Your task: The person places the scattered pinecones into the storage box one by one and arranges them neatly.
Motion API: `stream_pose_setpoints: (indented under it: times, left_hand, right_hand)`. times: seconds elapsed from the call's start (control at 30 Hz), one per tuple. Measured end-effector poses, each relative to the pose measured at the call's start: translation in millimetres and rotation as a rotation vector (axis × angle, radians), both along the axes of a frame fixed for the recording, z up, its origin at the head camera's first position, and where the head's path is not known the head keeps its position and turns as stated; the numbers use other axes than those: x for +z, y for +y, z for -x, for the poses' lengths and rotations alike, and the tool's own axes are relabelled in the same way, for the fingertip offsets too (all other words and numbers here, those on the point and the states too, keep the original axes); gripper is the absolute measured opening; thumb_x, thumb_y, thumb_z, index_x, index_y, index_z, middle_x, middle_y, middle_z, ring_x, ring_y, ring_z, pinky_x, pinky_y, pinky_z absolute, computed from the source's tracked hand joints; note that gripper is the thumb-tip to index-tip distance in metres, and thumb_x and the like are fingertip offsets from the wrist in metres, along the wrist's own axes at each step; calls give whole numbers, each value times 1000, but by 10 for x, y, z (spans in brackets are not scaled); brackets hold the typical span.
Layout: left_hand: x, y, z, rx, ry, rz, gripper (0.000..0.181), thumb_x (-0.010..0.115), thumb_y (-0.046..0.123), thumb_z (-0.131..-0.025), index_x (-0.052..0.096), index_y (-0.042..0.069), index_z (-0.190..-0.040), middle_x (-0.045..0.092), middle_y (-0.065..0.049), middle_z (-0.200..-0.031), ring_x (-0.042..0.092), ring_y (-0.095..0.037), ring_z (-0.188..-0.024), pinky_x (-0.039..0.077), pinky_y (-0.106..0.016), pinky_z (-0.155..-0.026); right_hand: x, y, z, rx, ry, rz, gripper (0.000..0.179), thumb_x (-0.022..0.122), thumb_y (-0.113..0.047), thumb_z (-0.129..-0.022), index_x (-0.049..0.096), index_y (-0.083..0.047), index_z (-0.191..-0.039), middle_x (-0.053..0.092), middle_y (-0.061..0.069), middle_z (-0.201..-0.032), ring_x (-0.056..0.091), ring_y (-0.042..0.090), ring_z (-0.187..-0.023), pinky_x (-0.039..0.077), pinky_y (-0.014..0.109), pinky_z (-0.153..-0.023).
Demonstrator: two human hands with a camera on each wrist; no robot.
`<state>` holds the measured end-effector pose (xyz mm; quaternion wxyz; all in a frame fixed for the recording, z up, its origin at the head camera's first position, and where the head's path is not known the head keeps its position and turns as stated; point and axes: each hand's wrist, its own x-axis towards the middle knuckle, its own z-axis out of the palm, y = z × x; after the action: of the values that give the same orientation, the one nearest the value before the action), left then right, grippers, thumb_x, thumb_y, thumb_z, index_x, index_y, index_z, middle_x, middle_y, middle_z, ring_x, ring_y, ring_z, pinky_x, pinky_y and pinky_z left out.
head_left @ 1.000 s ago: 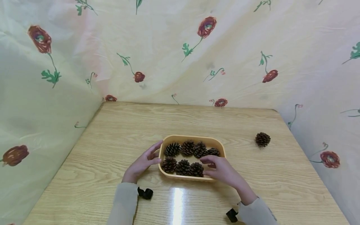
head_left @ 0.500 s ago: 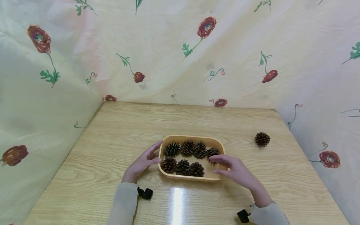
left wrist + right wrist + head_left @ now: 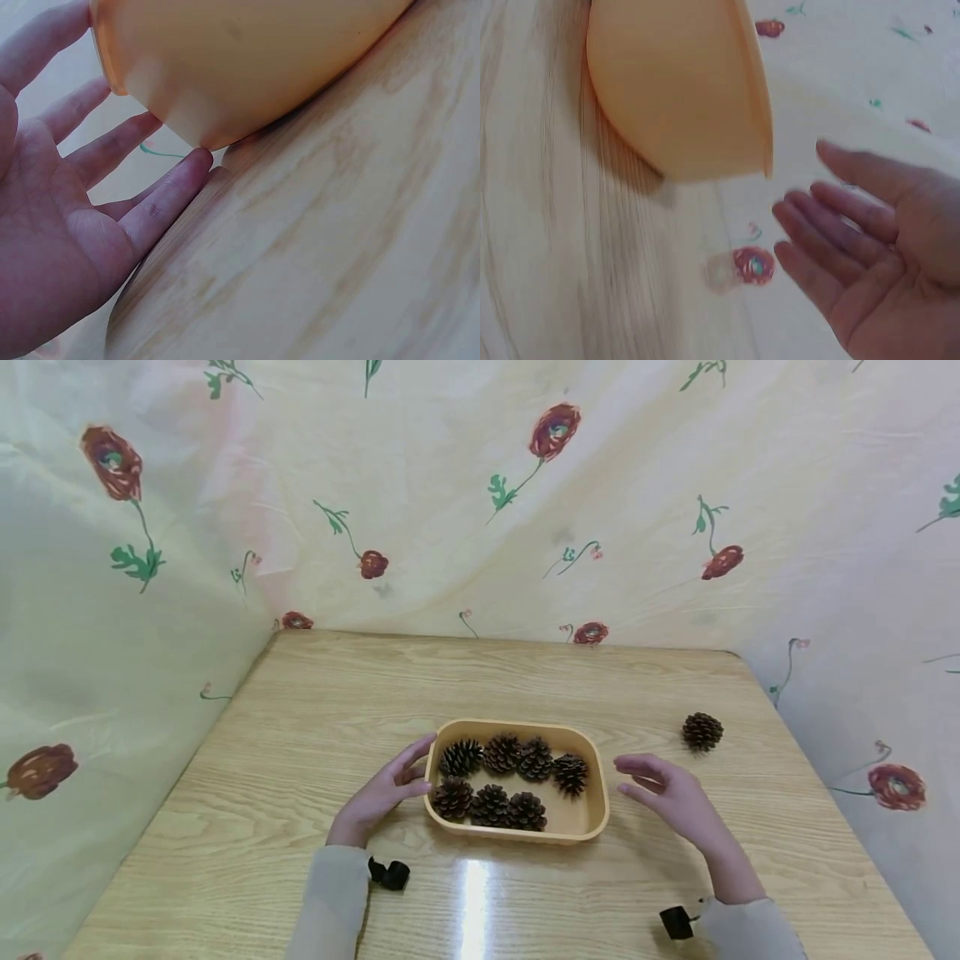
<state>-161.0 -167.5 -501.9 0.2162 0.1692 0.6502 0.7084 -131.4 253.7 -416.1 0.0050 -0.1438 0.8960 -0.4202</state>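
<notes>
An oblong yellow-orange plastic container (image 3: 510, 835) stands on the wooden table in the head view. Several brown pine cones (image 3: 491, 806) lie inside in two rows, with bare floor at its front right. My left hand (image 3: 382, 793) rests against the container's left end. In the left wrist view its relaxed fingertips reach the rim and the lower edge of the container wall (image 3: 247, 60). To the right of the container hovers my right hand (image 3: 671, 795), fingers loosely bent and nothing in them. The right wrist view shows a gap between that hand (image 3: 885, 262) and the container (image 3: 675, 90).
One single pine cone (image 3: 702, 732) lies on the table at the back right, beyond the right hand. Flower-printed cloth (image 3: 450, 485) hangs behind the table (image 3: 360, 685) and along both sides. Black wrist devices (image 3: 390, 875) sit at both sleeves.
My right hand has moved out of the container to the right, past its rim, uncovering the pine cone at the right end. The left hand has stayed at the left end.
</notes>
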Motion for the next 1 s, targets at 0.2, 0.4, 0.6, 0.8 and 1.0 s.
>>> stream_pose_setpoints:
  times: [0.2,0.4,0.6,0.8,1.0]
  left_hand:
    - [4,-4,-7,3,0,7,74,59,8,-95,21,26,-155,17,-6,-163,34,-38,-140,41,-37,-106]
    - [4,-5,-11,7,-2,6,73,59,7,-95,21,27,-155,17,-5,-163,36,-38,-139,41,-37,-106]
    - [7,-6,-6,7,0,4,74,59,7,-95,21,26,-155,17,-6,-163,35,-38,-139,41,-37,-106]
    - [18,-6,-13,4,-1,3,74,59,7,-95,21,25,-156,17,-7,-163,34,-39,-140,41,-36,-105]
    - [25,0,-15,-2,6,9,74,59,8,-95,20,24,-156,16,-7,-163,32,-40,-141,40,-39,-107]
  right_hand:
    - [-24,251,60,-131,-48,-50,45,66,-20,-92,56,4,-129,60,28,-126,46,-25,-98,46,4,-82]
    - [-62,485,113,-231,-90,-96,54,65,-29,-93,51,4,-134,56,27,-132,41,-27,-94,46,4,-74]
    - [-125,707,232,-458,-125,-10,64,67,-35,-90,46,1,-139,59,-22,-117,40,-28,-93,42,1,-73]
    - [-176,870,418,-737,-242,52,71,65,-35,-91,36,-6,-148,49,6,-147,53,5,-125,42,1,-72]
    - [-248,1014,567,-788,-342,85,81,64,-40,-91,25,-4,-152,35,17,-154,41,29,-136,48,11,-84]
